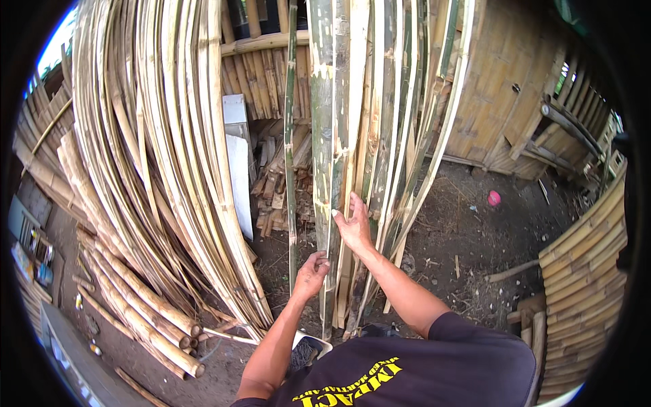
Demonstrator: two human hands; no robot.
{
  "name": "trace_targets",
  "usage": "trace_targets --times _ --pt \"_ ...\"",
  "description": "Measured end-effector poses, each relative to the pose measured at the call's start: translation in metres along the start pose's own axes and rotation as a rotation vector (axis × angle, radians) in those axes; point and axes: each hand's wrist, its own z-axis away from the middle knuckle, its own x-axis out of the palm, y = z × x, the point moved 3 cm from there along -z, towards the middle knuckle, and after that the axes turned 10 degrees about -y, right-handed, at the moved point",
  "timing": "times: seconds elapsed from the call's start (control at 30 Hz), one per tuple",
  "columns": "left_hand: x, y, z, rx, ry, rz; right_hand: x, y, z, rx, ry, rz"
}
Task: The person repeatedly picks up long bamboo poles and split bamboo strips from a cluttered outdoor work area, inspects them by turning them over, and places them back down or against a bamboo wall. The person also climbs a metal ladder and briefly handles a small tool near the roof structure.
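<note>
A person in a dark shirt (434, 366) stood facing upright bamboo strips. The left hand (310, 275) was curled tightly around the lower part of a green bamboo strip (323, 136). Just above it, the right hand (354, 227) lay with spread fingers against the neighbouring strips (380, 136). Farther left leaned a large curved bundle of pale strips (156, 149), with a bamboo wall (502, 88) behind on the right.

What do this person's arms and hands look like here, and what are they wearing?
Both forearms are bare, with no gloves, watch or rings visible on the left hand or the right hand. A short dark sleeve shows on the right upper arm, part of a dark T-shirt with yellow lettering.
</note>
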Motion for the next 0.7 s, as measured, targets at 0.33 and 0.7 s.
trace_targets --times 0.33,0.7 --pt "-0.094 0.03 -0.032 0.021 -0.22 -0.226 0.027 -0.058 -0.043 0.461 0.305 0.283" --pt "-0.078 0.077 -0.175 0.233 0.075 -0.436 0.03 -0.039 -0.047 0.364 0.254 0.198"
